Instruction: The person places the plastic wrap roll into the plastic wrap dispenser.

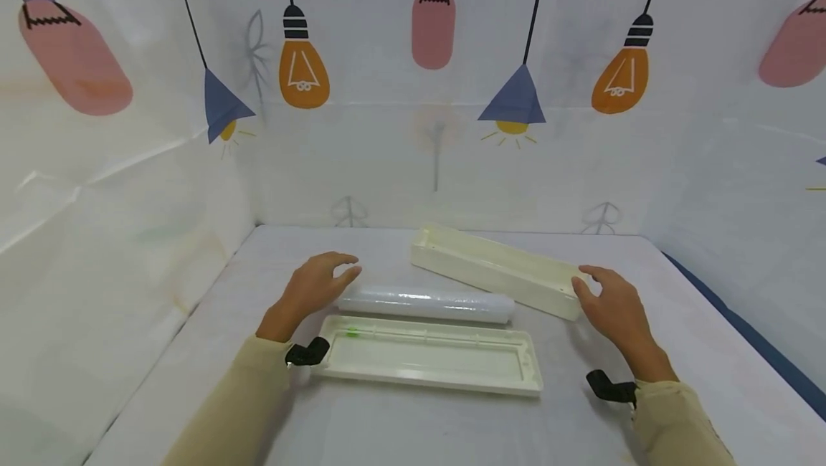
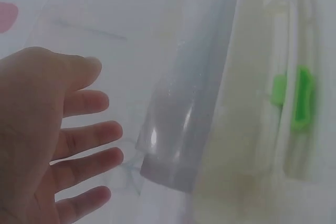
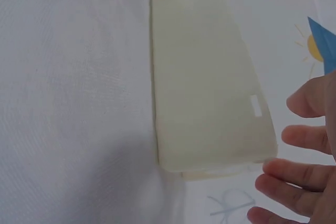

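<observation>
My left hand [image 1: 316,283] hovers at the left end of a roll of clear plastic film [image 1: 426,305], fingers loosely bent, holding nothing. In the left wrist view its spread fingers are apart from the film roll [image 2: 184,93]. In front of the roll lies a long cream plastic lid [image 1: 445,356], with a small green slider [image 2: 302,98] on its track. Behind sits a long, open-topped cream box [image 1: 497,265], set at a slant. My right hand [image 1: 609,301] is at the box's right end, its relaxed fingers close by the corner of the box [image 3: 210,87] in the right wrist view.
The white-covered table [image 1: 400,426] extends around these things. Behind it hangs a pale sheet [image 1: 387,158] printed with lamps and bulbs, and a similar sheet stands along the left side. Black camera mounts [image 1: 308,351] sit on both wrists.
</observation>
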Motion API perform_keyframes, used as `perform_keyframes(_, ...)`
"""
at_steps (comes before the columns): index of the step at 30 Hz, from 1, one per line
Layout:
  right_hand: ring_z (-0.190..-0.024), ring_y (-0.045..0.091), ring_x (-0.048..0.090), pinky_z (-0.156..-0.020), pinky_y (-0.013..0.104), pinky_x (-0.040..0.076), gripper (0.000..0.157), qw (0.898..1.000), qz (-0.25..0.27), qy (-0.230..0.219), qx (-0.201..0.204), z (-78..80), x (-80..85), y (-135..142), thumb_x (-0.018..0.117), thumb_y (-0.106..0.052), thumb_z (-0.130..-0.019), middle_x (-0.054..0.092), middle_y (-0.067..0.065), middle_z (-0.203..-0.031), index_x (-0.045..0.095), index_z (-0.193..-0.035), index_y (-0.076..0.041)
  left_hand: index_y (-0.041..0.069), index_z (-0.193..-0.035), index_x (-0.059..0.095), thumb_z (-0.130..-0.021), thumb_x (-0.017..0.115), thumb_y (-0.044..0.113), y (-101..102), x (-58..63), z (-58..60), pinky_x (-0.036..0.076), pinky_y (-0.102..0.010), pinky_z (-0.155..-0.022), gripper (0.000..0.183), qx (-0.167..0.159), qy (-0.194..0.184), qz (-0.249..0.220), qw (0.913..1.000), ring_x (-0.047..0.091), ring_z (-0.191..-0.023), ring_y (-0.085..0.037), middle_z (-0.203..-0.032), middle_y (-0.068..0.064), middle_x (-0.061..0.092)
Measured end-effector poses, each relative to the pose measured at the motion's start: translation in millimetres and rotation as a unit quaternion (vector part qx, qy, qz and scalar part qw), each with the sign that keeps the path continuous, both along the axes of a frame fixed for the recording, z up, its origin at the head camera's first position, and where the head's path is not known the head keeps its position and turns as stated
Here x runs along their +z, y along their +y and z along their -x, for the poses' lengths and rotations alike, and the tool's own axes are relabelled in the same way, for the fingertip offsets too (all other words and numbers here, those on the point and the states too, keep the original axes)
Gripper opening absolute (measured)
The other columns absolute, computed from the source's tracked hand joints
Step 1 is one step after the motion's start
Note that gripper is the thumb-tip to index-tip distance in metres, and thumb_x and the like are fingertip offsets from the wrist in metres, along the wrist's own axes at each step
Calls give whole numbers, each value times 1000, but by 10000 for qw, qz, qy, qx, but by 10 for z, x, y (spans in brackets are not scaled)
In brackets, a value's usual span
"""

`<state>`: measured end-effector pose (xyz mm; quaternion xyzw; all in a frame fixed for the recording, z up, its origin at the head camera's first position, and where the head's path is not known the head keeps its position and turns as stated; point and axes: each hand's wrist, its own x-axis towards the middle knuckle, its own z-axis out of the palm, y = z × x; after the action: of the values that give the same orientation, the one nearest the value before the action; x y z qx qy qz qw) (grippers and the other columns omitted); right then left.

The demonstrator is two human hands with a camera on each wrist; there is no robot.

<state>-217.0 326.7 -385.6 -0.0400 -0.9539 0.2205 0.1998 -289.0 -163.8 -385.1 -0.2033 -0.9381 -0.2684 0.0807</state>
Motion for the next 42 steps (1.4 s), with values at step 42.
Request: perform_keyframes(42, -121, 53, 51, -91, 62, 49, 70, 9867, 1030, -1252, 74, 32, -128, 89, 44, -47, -105, 37, 39, -145, 33, -150, 6, 1, -137, 58, -104, 55, 29, 964, 77, 783, 52, -46, -97, 43, -16, -2605, -2563, 9308, 58, -122, -36, -139, -18, 55)
